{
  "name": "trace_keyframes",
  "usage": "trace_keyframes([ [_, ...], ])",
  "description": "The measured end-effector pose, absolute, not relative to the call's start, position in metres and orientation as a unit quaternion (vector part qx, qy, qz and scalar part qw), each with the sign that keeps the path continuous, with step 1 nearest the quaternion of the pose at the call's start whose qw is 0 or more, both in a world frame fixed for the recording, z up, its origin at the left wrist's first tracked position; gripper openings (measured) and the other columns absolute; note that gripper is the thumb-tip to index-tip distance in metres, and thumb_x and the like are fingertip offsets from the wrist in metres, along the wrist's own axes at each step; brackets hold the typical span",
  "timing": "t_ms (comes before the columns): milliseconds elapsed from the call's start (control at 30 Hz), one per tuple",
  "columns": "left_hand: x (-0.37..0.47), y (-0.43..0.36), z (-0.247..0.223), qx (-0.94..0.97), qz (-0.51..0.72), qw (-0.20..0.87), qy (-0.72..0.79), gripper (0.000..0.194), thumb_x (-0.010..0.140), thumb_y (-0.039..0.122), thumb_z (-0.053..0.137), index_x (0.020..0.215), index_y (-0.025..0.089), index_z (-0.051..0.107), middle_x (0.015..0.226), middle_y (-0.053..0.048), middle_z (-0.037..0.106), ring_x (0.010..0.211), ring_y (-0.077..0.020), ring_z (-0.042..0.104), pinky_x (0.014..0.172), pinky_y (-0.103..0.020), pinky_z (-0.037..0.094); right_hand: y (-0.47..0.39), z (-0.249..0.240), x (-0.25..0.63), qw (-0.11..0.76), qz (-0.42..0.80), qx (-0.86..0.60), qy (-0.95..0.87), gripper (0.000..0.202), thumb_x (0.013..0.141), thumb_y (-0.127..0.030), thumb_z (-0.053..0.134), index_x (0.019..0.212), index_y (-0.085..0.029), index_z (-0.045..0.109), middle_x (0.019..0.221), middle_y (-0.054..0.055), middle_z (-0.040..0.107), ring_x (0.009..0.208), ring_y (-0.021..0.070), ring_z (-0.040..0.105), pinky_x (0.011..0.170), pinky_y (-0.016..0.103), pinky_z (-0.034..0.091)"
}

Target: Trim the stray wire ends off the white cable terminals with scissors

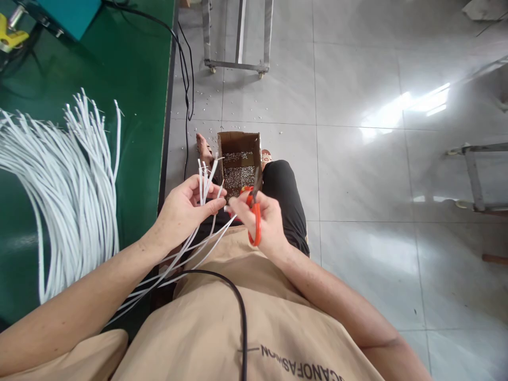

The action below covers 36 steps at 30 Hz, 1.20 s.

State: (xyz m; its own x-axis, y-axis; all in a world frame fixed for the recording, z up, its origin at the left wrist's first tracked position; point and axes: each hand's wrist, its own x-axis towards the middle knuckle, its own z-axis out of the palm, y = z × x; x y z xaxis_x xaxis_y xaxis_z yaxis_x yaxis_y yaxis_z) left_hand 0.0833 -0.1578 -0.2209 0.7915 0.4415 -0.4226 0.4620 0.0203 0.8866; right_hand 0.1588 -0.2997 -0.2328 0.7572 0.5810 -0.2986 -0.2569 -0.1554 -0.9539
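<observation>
My left hand [183,209] is closed on several thin white cables [203,184], whose cut ends stick up past the fingers. Their lengths trail down to the lower left across my lap. A pair of scissors [257,222] with orange-red handles hangs in my right hand [266,219], its dark blades pointing up and away. The right fingertips are close to the left thumb, at the end of a white cable; whether they pinch it is blurred. Below both hands stands an open cardboard box [239,142] with many small pale scraps inside.
A thick bundle of white cables [75,201] lies on the green table [143,69] at left. A teal device [73,16] and a yellow clamp-like tool [11,37] are at its far corner. Black cords [186,79] hang by the edge. A wheeled metal frame [238,64] stands ahead.
</observation>
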Motion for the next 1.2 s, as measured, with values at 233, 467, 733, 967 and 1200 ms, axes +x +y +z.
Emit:
trace_keyframes([
  [233,0.083,-0.164,-0.223,0.612,-0.005,0.721,0.325,0.024,0.081,0.038,0.063,0.098,0.022,0.067,0.113,-0.004,0.059,0.101,-0.0168,0.055,0.073,-0.025,0.057,-0.294,-0.226,0.191,0.663,0.245,-0.701,-0.102,0.02,0.081,-0.034,0.061,0.09,-0.018,0.068,0.074,-0.001,0.059,0.066,0.0092,0.049,0.066,0.023,0.044],
  [467,0.082,-0.165,-0.224,0.605,0.004,0.721,0.339,0.02,0.077,0.036,0.067,0.091,0.021,0.068,0.099,-0.002,0.059,0.089,-0.0135,0.056,0.069,-0.023,0.056,-0.289,-0.222,0.189,0.649,0.226,-0.714,-0.134,0.023,0.077,-0.036,0.066,0.095,-0.021,0.068,0.071,-0.002,0.054,0.065,0.0089,0.049,0.065,0.023,0.045],
  [733,0.083,-0.166,-0.223,0.627,0.028,0.705,0.332,0.021,0.072,0.033,0.072,0.083,0.019,0.061,0.082,0.001,0.061,0.075,-0.0106,0.056,0.074,-0.023,0.048,-0.283,-0.213,0.181,0.65,0.338,-0.676,-0.08,0.022,0.076,-0.038,0.064,0.075,-0.016,0.067,0.062,-0.002,0.056,0.057,0.0083,0.049,0.058,0.022,0.045],
  [967,0.084,-0.164,-0.224,0.644,0.015,0.696,0.318,0.028,0.068,0.032,0.075,0.08,0.02,0.053,0.078,0.002,0.062,0.073,-0.0129,0.059,0.074,-0.028,0.049,-0.282,-0.215,0.176,0.661,0.449,-0.6,-0.039,0.035,0.075,-0.042,0.064,0.053,-0.016,0.051,0.053,-0.003,0.048,0.053,0.0081,0.045,0.053,0.022,0.039],
  [1200,0.086,-0.162,-0.218,0.612,0.019,0.723,0.32,0.03,0.071,0.022,0.071,0.073,0.019,0.041,0.1,-0.003,0.068,0.081,-0.0128,0.062,0.077,-0.029,0.049,-0.294,-0.225,0.186,0.608,0.378,-0.692,-0.094,0.035,0.084,-0.043,0.052,0.06,-0.017,0.056,0.064,0.0,0.054,0.061,0.0102,0.049,0.06,0.023,0.04],
])
